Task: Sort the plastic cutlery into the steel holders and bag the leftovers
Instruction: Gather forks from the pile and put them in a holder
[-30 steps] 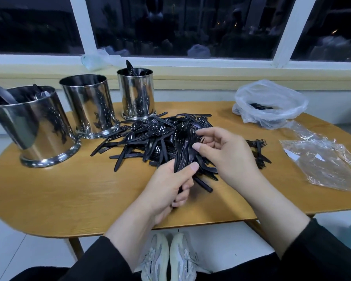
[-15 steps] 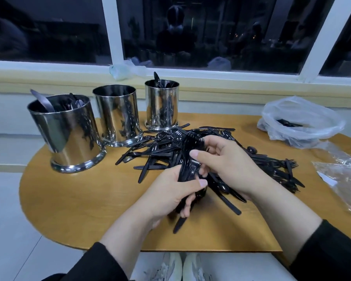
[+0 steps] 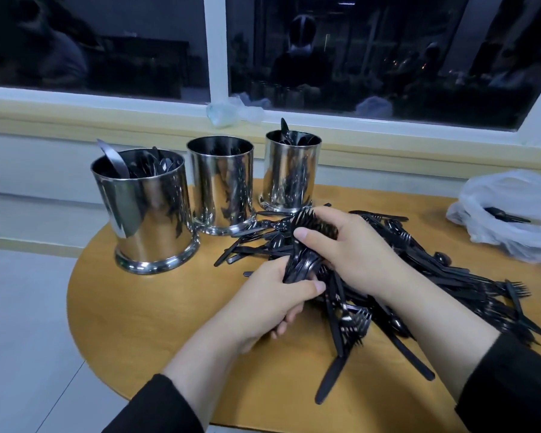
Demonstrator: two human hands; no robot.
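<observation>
Inside, black cutlery in left holder and right holder.

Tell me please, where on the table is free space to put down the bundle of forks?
Bare wood lies on the table at the near left, bordered by the largest steel holder, the left hand and the table edge. It is crowded from the centre rightward: the cutlery pile spreads to the plastic bag.

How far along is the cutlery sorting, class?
Early. Done: the left steel holder and right steel holder hold some black pieces. In hand: both the left hand and right hand grip a bundle of black plastic forks. Left: the black cutlery pile on the round wooden table.
</observation>
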